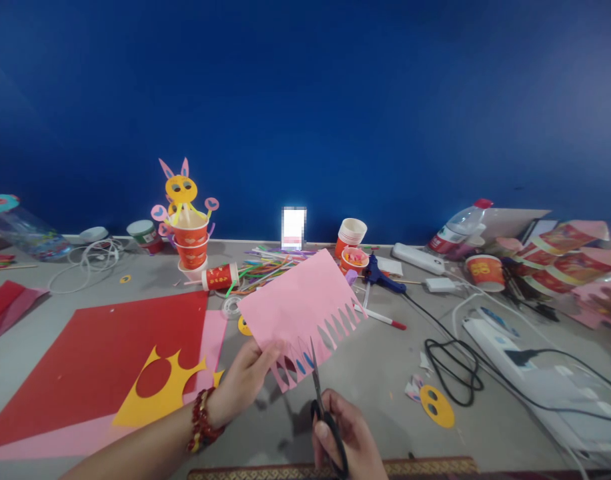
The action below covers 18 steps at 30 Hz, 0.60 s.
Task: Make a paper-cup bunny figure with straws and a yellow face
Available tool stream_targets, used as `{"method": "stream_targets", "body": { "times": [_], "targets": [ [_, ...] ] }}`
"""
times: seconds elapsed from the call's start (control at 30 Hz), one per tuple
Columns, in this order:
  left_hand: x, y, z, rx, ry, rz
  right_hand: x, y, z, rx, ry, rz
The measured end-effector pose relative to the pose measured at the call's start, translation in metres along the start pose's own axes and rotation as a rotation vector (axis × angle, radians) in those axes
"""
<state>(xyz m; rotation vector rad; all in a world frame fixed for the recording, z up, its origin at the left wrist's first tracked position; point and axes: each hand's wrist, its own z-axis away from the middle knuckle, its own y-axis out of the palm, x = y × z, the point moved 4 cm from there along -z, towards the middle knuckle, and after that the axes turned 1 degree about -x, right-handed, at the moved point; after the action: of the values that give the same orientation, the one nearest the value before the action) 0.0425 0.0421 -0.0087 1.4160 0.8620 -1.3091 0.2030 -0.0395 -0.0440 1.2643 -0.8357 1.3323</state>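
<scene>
Over the grey table, left hand in a pinch on pink paper, right hand half-closed around scissors.

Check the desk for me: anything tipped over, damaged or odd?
A red paper cup lies on its side by the colored strips, unlike the upright cup stack. The pink sheet has a notched lower edge, but with scissors at it, that looks like cutting, not damage. No spill shows.

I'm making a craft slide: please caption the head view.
Left hand holds the pink sheet; right hand holds scissors at its notched edge.
</scene>
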Motion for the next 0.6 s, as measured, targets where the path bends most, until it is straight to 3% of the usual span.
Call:
{"method": "stream_targets", "body": {
  "times": [0.3, 0.6],
  "targets": [
    [-0.0029, 0.0004, 0.0006, -0.010, -0.022, -0.034, 0.0039, 0.0018, 0.0029, -0.069, 0.033, -0.019],
    [-0.0043, 0.0005, -0.0010, 0.019, 0.020, -0.014, 0.0044, 0.0001, 0.0040, -0.055, 0.046, -0.003]
  ]
}}
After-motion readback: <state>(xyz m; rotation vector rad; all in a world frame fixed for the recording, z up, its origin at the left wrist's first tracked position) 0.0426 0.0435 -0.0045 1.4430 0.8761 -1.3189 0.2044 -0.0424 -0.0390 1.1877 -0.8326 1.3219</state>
